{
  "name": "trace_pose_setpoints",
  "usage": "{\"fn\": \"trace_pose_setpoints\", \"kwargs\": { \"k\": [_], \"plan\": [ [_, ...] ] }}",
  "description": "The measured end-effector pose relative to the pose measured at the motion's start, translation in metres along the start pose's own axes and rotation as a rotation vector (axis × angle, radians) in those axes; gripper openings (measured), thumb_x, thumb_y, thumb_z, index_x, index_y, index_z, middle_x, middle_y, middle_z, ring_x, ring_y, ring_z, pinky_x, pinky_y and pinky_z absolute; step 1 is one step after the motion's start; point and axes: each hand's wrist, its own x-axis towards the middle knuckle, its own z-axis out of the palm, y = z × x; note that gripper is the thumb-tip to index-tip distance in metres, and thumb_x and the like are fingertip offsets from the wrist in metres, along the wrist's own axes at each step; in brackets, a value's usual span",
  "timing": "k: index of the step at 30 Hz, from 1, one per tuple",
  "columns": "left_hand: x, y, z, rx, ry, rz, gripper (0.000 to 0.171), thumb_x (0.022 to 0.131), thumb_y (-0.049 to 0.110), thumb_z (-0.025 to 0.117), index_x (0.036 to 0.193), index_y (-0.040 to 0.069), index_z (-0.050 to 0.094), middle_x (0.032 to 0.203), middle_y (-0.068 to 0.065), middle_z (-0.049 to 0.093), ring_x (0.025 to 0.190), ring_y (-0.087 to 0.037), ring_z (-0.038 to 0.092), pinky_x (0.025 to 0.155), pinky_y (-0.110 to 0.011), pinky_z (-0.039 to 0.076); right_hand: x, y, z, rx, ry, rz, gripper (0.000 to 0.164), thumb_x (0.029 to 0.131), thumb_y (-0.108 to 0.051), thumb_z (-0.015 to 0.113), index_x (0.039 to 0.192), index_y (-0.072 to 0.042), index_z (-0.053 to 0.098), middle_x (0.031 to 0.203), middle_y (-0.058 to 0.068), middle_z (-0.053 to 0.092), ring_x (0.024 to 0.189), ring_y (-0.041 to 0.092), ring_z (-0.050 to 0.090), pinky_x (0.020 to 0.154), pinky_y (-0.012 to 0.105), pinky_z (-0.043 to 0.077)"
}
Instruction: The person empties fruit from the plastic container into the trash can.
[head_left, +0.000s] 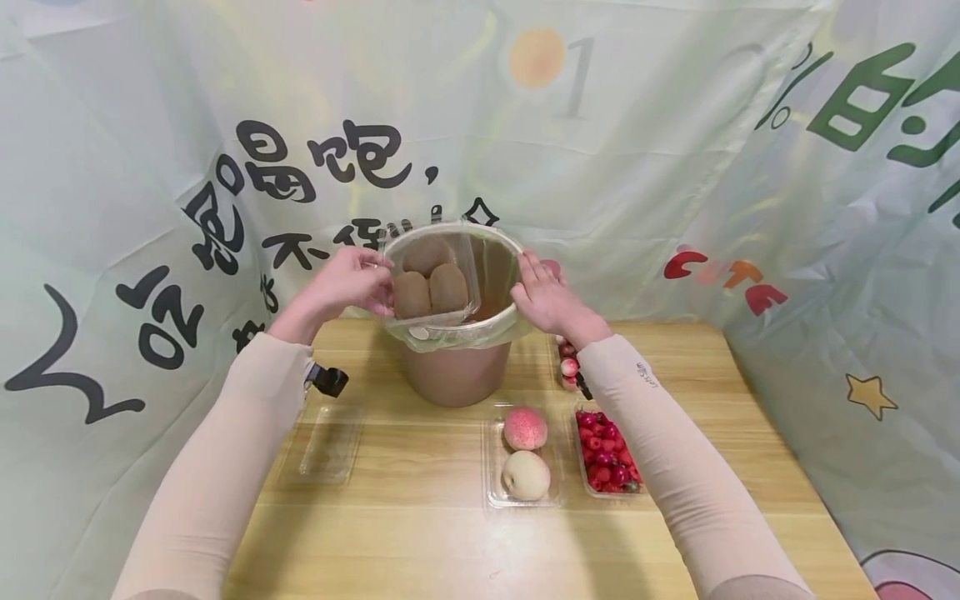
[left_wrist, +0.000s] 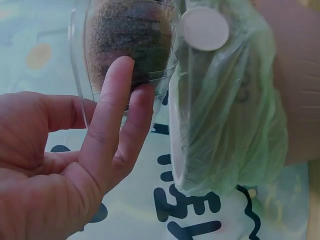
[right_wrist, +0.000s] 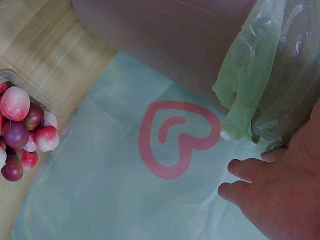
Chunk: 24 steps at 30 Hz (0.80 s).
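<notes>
My left hand (head_left: 356,283) holds a clear plastic box (head_left: 473,279) at its left side, tilted over the mouth of a brown bin (head_left: 453,371). Brown fuzzy kiwis (head_left: 448,288) lie in the box; the left wrist view shows one kiwi (left_wrist: 107,40) behind the fingers. A thin green bag (head_left: 487,335) lines the bin and folds over its pale rim. On the rim's right side rests my right hand (head_left: 547,293), its fingers extended against the bag. Part of the bin's inside is hidden by the box.
A clear tray (head_left: 491,492) with two peaches (head_left: 525,454) sits in front of the bin. Right of it is a box of red fruit (head_left: 606,454), with red grapes (right_wrist: 17,132) behind. An upturned-looking clear tray (head_left: 326,446) lies left. Printed cloth (head_left: 600,183) surrounds the table.
</notes>
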Motion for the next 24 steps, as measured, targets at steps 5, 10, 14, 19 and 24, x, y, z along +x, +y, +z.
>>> {"fn": "trace_pose_setpoints", "kwargs": {
  "k": [5, 10, 14, 19, 24],
  "plan": [
    [0.014, 0.006, -0.001, -0.022, 0.039, 0.009, 0.033, 0.102, 0.000, 0.047, 0.130, -0.016, 0.052, 0.085, -0.010, 0.071, 0.064, -0.014, 0.073, 0.064, -0.028, 0.065, 0.000, 0.001, -0.001, 0.000, -0.005, -0.001, 0.075, 0.105, -0.040, 0.017, 0.169, -0.001, 0.003, 0.178, 0.019, 0.002, 0.163, 0.044, 0.011, 0.132, 0.064, 0.009],
    [0.025, 0.008, -0.001, 0.002, 0.099, 0.032, 0.034, 0.102, 0.001, 0.047, 0.131, -0.017, 0.054, 0.077, -0.007, 0.071, 0.056, -0.012, 0.071, 0.059, -0.025, 0.063, 0.001, 0.001, 0.000, -0.009, -0.012, 0.002, 0.075, 0.106, -0.040, 0.016, 0.169, -0.002, 0.002, 0.178, 0.019, 0.001, 0.163, 0.046, 0.011, 0.132, 0.063, 0.009],
    [0.032, 0.007, 0.000, 0.044, 0.166, 0.050, 0.029, 0.103, 0.004, 0.050, 0.126, -0.014, 0.057, 0.074, -0.006, 0.068, 0.051, -0.011, 0.068, 0.056, -0.025, 0.062, 0.001, 0.001, 0.001, -0.006, -0.010, 0.002, 0.075, 0.106, -0.040, 0.016, 0.169, -0.002, 0.002, 0.178, 0.019, 0.001, 0.163, 0.046, 0.011, 0.132, 0.063, 0.010],
    [0.040, 0.004, 0.001, 0.071, 0.252, 0.057, 0.030, 0.102, 0.004, 0.052, 0.127, -0.013, 0.056, 0.078, -0.009, 0.064, 0.049, -0.010, 0.065, 0.055, -0.026, 0.062, 0.001, 0.000, 0.000, -0.006, -0.014, 0.003, 0.075, 0.105, -0.040, 0.015, 0.169, -0.002, 0.001, 0.178, 0.018, 0.001, 0.163, 0.046, 0.010, 0.131, 0.065, 0.011],
    [0.047, -0.001, 0.005, 0.183, 0.354, 0.079, 0.040, 0.100, 0.006, 0.051, 0.137, -0.008, 0.053, 0.097, -0.024, 0.070, 0.046, -0.007, 0.064, 0.059, -0.034, 0.065, 0.000, -0.001, -0.001, 0.007, -0.017, 0.006, 0.074, 0.105, -0.038, 0.016, 0.169, -0.002, 0.002, 0.178, 0.019, 0.001, 0.163, 0.047, 0.011, 0.132, 0.065, 0.009]
  ]
}}
